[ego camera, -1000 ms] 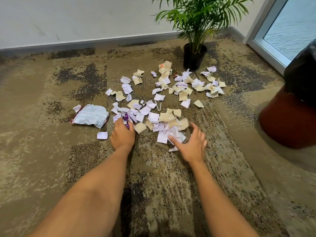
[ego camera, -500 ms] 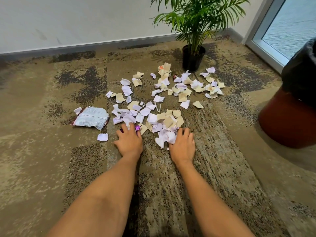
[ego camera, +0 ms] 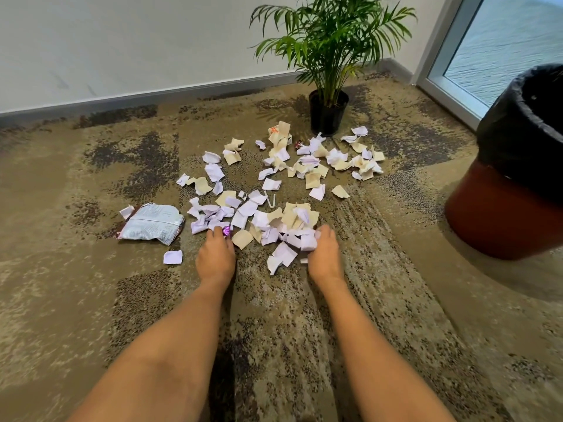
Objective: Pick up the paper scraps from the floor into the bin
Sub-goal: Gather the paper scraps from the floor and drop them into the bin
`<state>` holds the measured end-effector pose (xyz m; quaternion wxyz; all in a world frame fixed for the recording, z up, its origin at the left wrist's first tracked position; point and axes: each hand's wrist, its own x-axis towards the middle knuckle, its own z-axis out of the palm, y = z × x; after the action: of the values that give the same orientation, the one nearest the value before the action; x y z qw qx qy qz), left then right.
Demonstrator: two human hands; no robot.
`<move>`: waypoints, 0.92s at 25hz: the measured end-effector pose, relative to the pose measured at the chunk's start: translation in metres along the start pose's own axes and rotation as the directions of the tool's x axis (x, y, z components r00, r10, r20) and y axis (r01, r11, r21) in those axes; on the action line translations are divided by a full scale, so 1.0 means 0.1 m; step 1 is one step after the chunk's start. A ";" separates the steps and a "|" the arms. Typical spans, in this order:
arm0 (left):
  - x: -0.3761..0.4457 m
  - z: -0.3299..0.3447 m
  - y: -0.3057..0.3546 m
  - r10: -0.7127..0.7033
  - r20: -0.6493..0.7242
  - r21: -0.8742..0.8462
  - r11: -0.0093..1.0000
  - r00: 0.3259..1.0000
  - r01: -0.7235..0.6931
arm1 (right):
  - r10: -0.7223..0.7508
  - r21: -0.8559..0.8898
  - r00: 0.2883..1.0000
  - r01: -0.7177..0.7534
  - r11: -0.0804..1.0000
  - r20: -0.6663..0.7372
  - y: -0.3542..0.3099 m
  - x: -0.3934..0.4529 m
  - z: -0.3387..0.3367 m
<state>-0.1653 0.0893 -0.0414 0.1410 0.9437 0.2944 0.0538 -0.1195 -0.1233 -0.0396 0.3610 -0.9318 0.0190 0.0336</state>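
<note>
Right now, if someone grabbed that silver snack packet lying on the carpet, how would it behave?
The silver snack packet lies crumpled and nearly flat, so it is probably empty, light and floppy. Its shiny foil looks slick, so it might slide from a loose pinch. Lying flat on the carpet, it seems unlikely to roll.

We see matt torn paper scraps (ego camera: pixel 275 220) on rough, mottled carpet (ego camera: pixel 380 300). We note a shiny crinkled foil wrapper (ego camera: pixel 152 223) and the bin's (ego camera: pixel 499 220) glossy black plastic liner (ego camera: pixel 515 129).
</note>
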 end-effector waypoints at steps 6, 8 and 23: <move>0.01 -0.01 0.15 -0.256 -0.130 -0.353 0.915 0.958 0.197 | 0.144 0.445 0.988 -0.105 0.889 -0.053 0.15 0.18 -0.34; 0.02 -0.03 0.26 -0.247 -0.143 -0.478 0.865 0.958 0.151 | 0.188 0.559 0.982 -0.144 0.816 -0.021 0.15 0.26 -0.47; 0.26 -0.24 1.05 -0.433 0.067 -0.911 0.341 0.899 0.232 | 0.146 0.011 0.938 -0.158 0.987 0.314 0.29 0.45 -0.69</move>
<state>-0.0920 0.0272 0.0133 0.6042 0.6270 0.4167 0.2610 -0.0732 -0.1914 -0.0116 0.3725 -0.9038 0.0341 0.2079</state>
